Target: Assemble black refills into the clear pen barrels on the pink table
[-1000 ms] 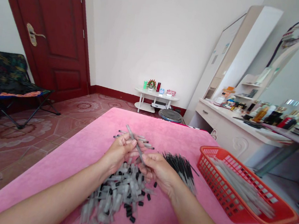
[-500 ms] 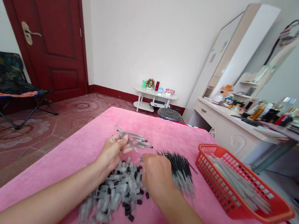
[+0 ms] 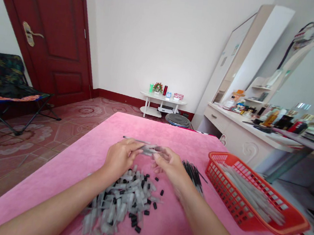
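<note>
My left hand (image 3: 122,154) is closed, its fingertips pinching a slim translucent grey pen (image 3: 146,147) that spans the gap between my hands. My right hand (image 3: 168,164) has its thumb and fingers curled together at the pen's other end; motion blur hides what is between them. Below both hands lies a heap of clear plastic caps (image 3: 123,203) mixed with small black plugs (image 3: 134,220). Beyond my hands are several other pens (image 3: 133,139), mostly covered by my fingers. A bundle of black-tipped refills (image 3: 193,171) is partly hidden behind my right hand.
A red plastic basket (image 3: 223,186) holding long translucent tubes (image 3: 253,194) stands on the pink cloth (image 3: 82,169) at the right. Farther right is a white dressing table (image 3: 230,122) crowded with bottles. A folding chair (image 3: 11,88) stands at the left by the door.
My right hand has moved up and away from the refills and caps to meet my left hand. The pen has turned from slanting to nearly level. A few small pieces now show where my right hand was.
</note>
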A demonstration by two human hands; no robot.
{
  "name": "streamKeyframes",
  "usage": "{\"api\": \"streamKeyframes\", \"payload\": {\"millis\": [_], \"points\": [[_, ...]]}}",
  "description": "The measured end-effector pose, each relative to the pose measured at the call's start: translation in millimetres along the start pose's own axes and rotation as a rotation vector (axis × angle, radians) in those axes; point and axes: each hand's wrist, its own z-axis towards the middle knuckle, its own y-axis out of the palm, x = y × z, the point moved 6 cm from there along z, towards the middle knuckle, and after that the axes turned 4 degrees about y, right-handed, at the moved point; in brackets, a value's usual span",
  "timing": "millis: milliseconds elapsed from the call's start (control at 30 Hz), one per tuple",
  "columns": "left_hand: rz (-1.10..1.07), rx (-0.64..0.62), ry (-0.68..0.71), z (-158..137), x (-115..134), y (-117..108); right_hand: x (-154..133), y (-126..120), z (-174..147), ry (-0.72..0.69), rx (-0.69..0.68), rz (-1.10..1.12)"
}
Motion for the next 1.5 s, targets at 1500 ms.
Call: {"api": "streamKeyframes", "payload": {"millis": [1500], "points": [[-0.926, 0.213, -0.514, 11.6, -14.8, -26.2, -2.2, 18.0, -20.5, 0.116, -0.647, 0.074]]}}
